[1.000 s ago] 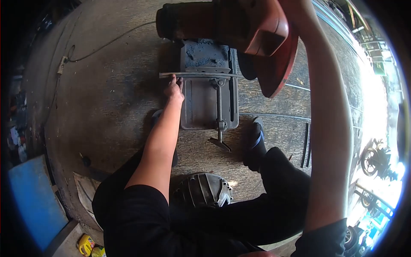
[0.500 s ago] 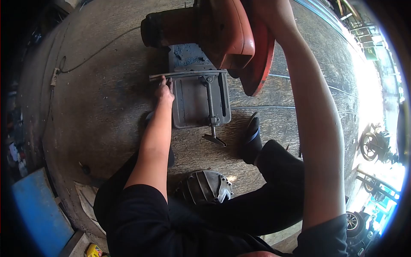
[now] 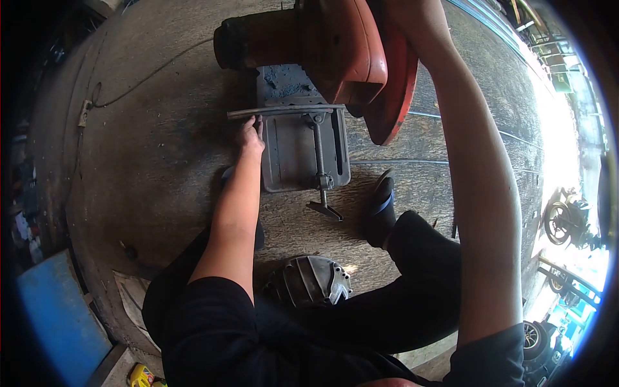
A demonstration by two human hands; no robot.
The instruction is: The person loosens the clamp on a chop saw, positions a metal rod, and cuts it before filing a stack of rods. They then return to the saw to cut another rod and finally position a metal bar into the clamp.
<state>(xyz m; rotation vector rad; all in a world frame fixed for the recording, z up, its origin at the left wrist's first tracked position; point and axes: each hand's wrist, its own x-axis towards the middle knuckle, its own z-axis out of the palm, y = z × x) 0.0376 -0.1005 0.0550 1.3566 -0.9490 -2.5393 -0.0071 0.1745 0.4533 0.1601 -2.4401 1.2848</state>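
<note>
A red chop saw [image 3: 335, 48] stands on the concrete floor, its grey base plate [image 3: 296, 155] in front of me. A thin metal bar [image 3: 284, 111] lies across the base against the vise. My left hand [image 3: 250, 137] rests on the bar's left end, fingers on it. My right arm [image 3: 477, 180] reaches up over the saw; its hand sits at the top edge of the view on the saw's handle, mostly hidden. The red blade guard [image 3: 394, 90] hangs just right of the bar.
A vise screw with handle [image 3: 322, 187] runs down the base. My shoes [image 3: 380, 200] flank the saw. A grey metal casing [image 3: 309, 284] lies between my legs. A cable [image 3: 135, 84] runs left. A blue board [image 3: 58, 316] lies lower left. Motorcycles stand at far right.
Between the earliest frame and now the saw head has come down and left toward the bar. My left hand has stayed on the bar.
</note>
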